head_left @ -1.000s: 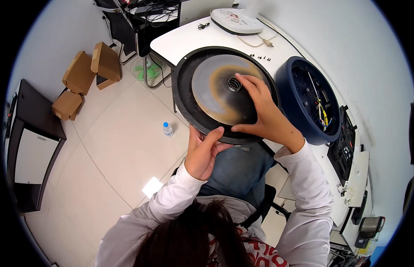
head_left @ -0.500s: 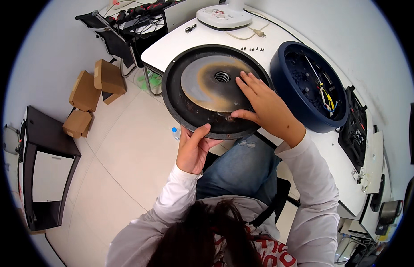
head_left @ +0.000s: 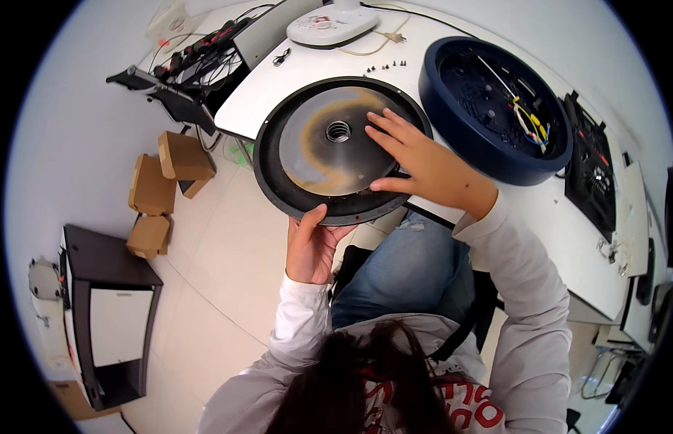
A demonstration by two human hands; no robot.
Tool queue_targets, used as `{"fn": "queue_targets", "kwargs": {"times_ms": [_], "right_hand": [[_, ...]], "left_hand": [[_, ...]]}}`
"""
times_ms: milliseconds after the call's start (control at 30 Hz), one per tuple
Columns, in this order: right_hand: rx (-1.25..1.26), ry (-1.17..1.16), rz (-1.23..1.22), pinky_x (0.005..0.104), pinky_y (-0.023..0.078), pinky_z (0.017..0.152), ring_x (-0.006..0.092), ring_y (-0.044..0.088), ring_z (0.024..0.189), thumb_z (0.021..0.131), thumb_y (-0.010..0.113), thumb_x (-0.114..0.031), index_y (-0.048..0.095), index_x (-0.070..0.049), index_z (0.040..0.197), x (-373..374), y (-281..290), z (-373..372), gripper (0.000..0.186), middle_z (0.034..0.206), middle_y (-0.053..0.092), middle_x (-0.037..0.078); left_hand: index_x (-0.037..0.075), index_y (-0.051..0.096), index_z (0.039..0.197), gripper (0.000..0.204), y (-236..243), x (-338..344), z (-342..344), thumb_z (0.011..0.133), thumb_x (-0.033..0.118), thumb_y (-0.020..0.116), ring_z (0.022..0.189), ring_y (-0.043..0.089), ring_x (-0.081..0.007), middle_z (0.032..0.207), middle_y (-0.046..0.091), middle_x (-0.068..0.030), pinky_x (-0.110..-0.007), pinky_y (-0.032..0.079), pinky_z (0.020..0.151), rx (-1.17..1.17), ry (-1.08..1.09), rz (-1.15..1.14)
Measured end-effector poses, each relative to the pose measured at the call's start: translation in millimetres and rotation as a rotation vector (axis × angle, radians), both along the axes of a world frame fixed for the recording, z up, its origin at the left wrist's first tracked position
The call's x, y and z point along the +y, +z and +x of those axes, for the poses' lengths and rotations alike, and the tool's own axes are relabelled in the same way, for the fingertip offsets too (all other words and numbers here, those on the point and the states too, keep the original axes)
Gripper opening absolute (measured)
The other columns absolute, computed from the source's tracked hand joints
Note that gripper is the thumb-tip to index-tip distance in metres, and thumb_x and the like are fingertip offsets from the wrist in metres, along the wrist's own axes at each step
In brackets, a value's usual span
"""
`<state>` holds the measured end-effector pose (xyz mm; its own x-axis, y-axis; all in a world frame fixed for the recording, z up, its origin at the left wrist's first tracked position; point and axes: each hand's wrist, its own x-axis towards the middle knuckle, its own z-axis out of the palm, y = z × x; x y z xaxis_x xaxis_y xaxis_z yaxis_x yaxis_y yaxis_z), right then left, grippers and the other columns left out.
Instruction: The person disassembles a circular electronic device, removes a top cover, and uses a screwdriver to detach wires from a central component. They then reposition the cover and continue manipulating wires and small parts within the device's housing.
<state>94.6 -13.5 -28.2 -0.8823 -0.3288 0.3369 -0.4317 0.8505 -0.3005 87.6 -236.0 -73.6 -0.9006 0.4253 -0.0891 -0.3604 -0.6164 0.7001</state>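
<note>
At far left stands a dark wooden cabinet with a white door (head_left: 121, 325), then open brown cardboard boxes (head_left: 150, 186) on the floor, and a black chair with metal tubing (head_left: 179, 101) by the white table (head_left: 253, 94); all are well apart from the hands. The left hand (head_left: 312, 249) is clamped on the rim of a shallow, round black dish (head_left: 351, 210), thumb on top and fingers beneath; the dish is held at the table's near edge, above a leg in blue jeans (head_left: 401, 267). Inside it lies a flat grey metal disc with a tan-brown ring stain (head_left: 329, 159); a silver coil spring (head_left: 338, 132) sits at the disc's middle. The right hand (head_left: 427, 163) has its fingers spread apart over the disc's right side — whether they touch, I cannot tell — and hides that part. Beyond the dish, small dark screws (head_left: 385, 67) lie loose near a white appliance base (head_left: 329, 27); to the right, a deep navy-blue round housing (head_left: 452, 132) lies open, coloured wires (head_left: 537, 124) exposed; so dish and housing are separate, with nothing fastened between them. A black tool case (head_left: 586, 199) lies just beyond it.
</note>
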Motion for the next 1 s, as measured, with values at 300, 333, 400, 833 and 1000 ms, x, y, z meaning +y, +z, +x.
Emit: {"fn": "queue_targets", "kwargs": {"times_ms": [300, 333, 400, 833, 1000], "right_hand": [[0.202, -0.105, -0.494, 0.035, 0.036, 0.099, 0.0329, 0.046, 0.118, 0.087, 0.055, -0.017, 0.046, 0.0, 0.126, 12.1, 6.3, 34.4, 0.043, 0.13, 0.045, 0.019], [0.291, -0.179, -0.572, 0.0345, 0.039, 0.095, 0.0322, 0.049, 0.114, 0.087, 0.054, -0.01, 0.047, 0.0, 0.124, 6.0, 5.1, 42.4, 0.039, 0.125, 0.048, 0.019], [0.328, -0.35, -0.855, 0.0352, 0.04, 0.095, 0.0315, 0.049, 0.115, 0.087, 0.053, -0.009, 0.046, 0.0, 0.125, -11.0, -11.1, 60.0, 0.039, 0.125, 0.047, 0.018], [-0.264, 0.135, -2.122, 0.0338, 0.044, 0.093, 0.0225, 0.048, 0.115, 0.086, 0.064, -0.015, 0.023, 0.004, 0.136, -42.5, -35.8, 64.1, 0.068, 0.126, 0.045, 0.017], [-0.125, 0.068, -1.976, 0.0314, 0.051, 0.085, 0.0205, 0.054, 0.106, 0.083, 0.064, -0.011, 0.031, 0.005, 0.128, -50.3, -47.9, 62.7, 0.057, 0.112, 0.05, 0.013]], "left_hand": [[-0.005, 0.038, 0.124, 0.041, -1.4, -22.4, -11.8, 0.086, 0.006, 0.048, 0.1, 0.061, -0.0331, 0.118, 0.053, -0.0204, -0.044, 0.057, 0.079, -0.056, 0.009, -0.01], [-0.006, 0.04, 0.123, 0.04, -4.1, -28.6, -16.1, 0.086, 0.007, 0.048, 0.101, 0.06, -0.0337, 0.119, 0.053, -0.0207, -0.045, 0.056, 0.08, -0.076, -0.016, 0.015], [-0.005, 0.04, 0.123, 0.04, -0.9, -31.6, -19.8, 0.086, 0.008, 0.048, 0.102, 0.059, -0.0342, 0.12, 0.053, -0.0206, -0.046, 0.056, 0.081, -0.068, -0.033, 0.024], [0.0, 0.041, 0.129, 0.045, 9.5, -65.2, -21.2, 0.085, 0.009, 0.046, 0.116, 0.049, -0.0368, 0.128, 0.049, -0.0204, -0.057, 0.049, 0.087, -0.19, -0.15, 0.159], [-0.002, 0.04, 0.13, 0.051, 3.0, -61.0, -10.5, 0.081, 0.012, 0.047, 0.119, 0.047, -0.0363, 0.13, 0.047, -0.0202, -0.058, 0.04, 0.097, -0.219, -0.158, 0.161]]}}
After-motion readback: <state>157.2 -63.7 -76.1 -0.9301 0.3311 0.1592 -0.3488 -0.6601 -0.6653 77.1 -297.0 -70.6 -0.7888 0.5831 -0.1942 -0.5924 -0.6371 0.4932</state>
